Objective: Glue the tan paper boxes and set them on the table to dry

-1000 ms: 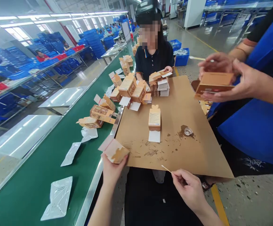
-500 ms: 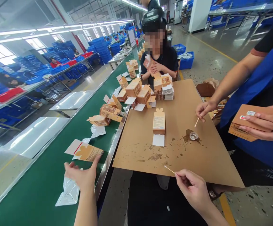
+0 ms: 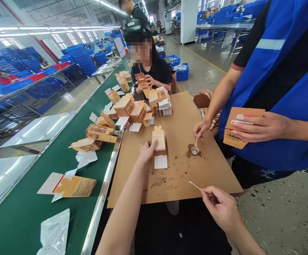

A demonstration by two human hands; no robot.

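My left hand (image 3: 147,151) is on a small brown cardboard box (image 3: 159,139) in the middle of the cardboard sheet (image 3: 132,177). Its thumb lies on the printed face, and the fingers curl at the left side, partly hidden. A white flap sticks out from the box's near end. In my right hand (image 3: 220,205), thumb and fingers pinch a cotton swab (image 3: 195,185) over the sheet's near edge, its tip pointing left. A co-worker's hand (image 3: 202,128) holds another swab (image 3: 196,142) at a small clear dish (image 3: 195,151) of liquid, ringed by a wet stain.
Folded boxes (image 3: 124,105) crowd the green conveyor belt (image 3: 23,212) and the sheet's far left corner. A flat carton (image 3: 77,186) and a silvery pouch (image 3: 55,230) lie on the belt. The co-worker's other hand holds a box (image 3: 243,122). Opposite sits another person (image 3: 154,67) handling a carton.
My left hand has moved right from the flat carton on the belt to the box on the sheet. The co-worker's swab has come down to the dish. The view has shifted right.
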